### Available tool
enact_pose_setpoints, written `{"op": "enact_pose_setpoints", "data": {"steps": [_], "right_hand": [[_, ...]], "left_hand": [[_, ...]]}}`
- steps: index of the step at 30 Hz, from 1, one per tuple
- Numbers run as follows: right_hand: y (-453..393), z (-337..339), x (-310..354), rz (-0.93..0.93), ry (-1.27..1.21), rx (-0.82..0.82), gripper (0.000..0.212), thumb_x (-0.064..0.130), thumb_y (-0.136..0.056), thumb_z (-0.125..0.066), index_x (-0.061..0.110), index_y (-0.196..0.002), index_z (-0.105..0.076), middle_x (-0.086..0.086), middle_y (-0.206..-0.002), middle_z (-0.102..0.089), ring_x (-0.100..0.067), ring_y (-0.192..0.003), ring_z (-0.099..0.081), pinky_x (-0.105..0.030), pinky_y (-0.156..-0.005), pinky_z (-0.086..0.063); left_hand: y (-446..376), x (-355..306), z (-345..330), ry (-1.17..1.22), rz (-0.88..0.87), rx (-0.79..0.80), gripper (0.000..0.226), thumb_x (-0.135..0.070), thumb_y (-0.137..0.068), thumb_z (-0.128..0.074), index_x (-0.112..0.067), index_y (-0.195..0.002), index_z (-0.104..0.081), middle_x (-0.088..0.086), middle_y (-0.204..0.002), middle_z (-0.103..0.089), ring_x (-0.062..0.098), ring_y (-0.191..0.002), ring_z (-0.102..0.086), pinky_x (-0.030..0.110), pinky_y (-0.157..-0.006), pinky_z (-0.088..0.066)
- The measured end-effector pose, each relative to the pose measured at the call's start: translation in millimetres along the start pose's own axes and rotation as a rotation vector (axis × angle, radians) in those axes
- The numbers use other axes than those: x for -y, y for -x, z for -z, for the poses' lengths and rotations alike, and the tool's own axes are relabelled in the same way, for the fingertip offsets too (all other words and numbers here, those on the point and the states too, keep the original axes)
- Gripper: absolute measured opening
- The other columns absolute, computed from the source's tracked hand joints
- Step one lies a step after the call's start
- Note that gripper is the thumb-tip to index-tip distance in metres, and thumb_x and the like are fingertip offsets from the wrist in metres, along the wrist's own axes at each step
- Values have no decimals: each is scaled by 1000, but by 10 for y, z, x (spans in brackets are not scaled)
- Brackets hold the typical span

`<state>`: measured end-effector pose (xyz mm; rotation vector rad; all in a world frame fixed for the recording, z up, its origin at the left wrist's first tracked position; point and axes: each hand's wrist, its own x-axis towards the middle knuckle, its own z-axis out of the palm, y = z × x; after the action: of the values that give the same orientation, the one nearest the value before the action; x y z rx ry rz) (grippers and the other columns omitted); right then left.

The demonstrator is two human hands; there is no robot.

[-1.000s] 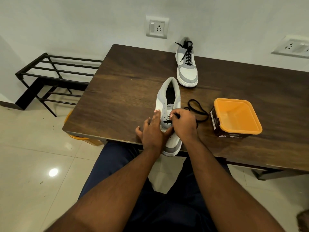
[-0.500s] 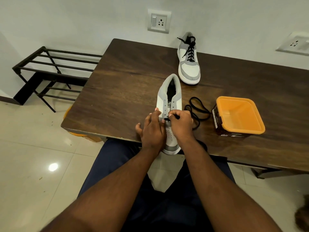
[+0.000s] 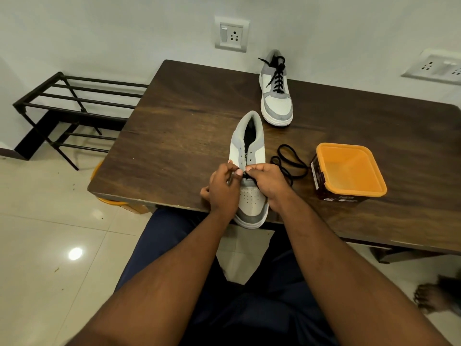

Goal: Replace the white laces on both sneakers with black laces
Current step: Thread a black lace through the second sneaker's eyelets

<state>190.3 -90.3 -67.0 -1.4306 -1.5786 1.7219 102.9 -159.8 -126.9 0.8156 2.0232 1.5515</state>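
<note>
head view has the near sneaker [image 3: 249, 176] at the table's [image 3: 174, 136] near edge, left hand [image 3: 222, 189] closed on its eyelet flap, right hand [image 3: 268, 182] pinching the floppy black lace [image 3: 289, 163], best gripped by its stiff tip.

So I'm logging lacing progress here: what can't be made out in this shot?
- Head view: the near sneaker's lowest eyelets, hidden by the left hand and right hand.
- The black lace's tip, buried in the fingers.
- Label print on the orange-lidded tub: too small.
</note>
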Motion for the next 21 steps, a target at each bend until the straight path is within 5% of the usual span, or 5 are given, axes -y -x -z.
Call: {"op": "enact_pose_setpoints", "data": {"steps": [7, 12, 16, 19, 21], "right_hand": [[11, 56, -43, 118, 145, 68, 19, 11, -95, -58, 6, -103, -74, -6, -98, -73, -17, -90, -66, -31, -83, -53], [5, 82, -50, 162, 158, 65, 19, 11, -95, -58, 7, -105, -74, -5, -100, -73, -17, -96, -66, -28, -85, -52], [-52, 174, -119, 340, 343, 66, 17, 19, -91, -64, 13, -101, -77, 2, -97, -75, -13, -93, -69, -40, -87, -56], [-76, 229, -161, 380, 518, 10, 21, 32, -87, -69, 24, -105, -76, 6, -100, -69, -13, -99, -63, -43, -93, -50], [-46, 280, -131, 388, 683, -14, 29, 43, -86, -67, 34, -113, -71, 5, -106, -54, -18, -109, -52, -44, -99, -43]], "left_hand": [[106, -316, -11, -201, 11, -82, 7, -37, -95, -57, -33, -100, -61, -22, -112, -60, 10, -121, -49, 37, -101, -21], [17, -272, -10, -64, 2, -99, 10, -38, -88, -54, -41, -78, -54, -10, -110, -69, 18, -109, -61, 55, -98, -42], [-69, -570, 175, 615, 151, -270, 22, -6, -103, -39, -23, -90, -46, 10, -93, -71, 14, -73, -68, 28, -67, -56], [-400, -850, 641, 1009, 314, -545, 23, -8, -104, -30, -21, -89, -42, 3, -63, -48, 13, -45, -46, 24, -43, -40], [-518, -972, 902, 976, 268, -538, 20, -13, -102, -36, -22, -86, -45, 1, -60, -38, 11, -43, -33, 21, -40, -29]]}}
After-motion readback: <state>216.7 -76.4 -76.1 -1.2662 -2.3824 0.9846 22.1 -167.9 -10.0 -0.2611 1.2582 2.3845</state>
